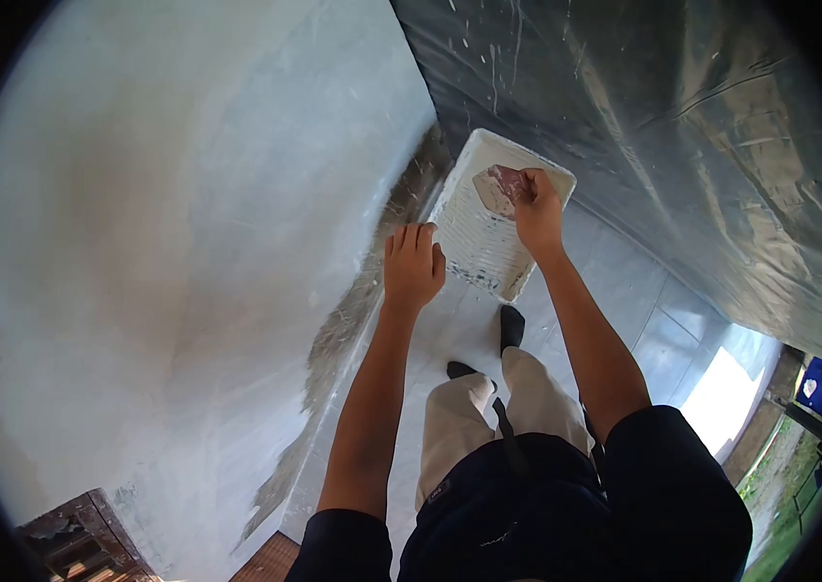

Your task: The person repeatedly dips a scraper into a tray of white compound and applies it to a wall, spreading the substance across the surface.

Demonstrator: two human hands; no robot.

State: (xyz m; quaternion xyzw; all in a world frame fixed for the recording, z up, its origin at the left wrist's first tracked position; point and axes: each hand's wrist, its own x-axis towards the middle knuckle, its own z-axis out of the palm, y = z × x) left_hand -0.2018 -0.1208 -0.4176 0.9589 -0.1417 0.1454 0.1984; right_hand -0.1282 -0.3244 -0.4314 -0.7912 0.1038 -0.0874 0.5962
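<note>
My left hand (pixel 414 267) is at the left rim of a white paint tray (pixel 462 246), fingers bent and closed at its edge; they partly hide the contact. The tray has a ribbed slope, dark specks and pale paint on it. In my right hand (pixel 539 213), over the tray's far part, is a flat reddish-brown piece smeared with cream paint (pixel 500 190). I cannot make out whether it is a wide brush or a pad. My fingers pinch its right end.
A pale, patchily painted wall (pixel 207 194) rises on my left, with a rough brown strip (pixel 338 335) along its foot. Dark plastic sheeting (pixel 624 107) hangs on the right. My feet stand on the grey floor (pixel 615 257). Brown slatted woodwork (pixel 86 538) is at lower left.
</note>
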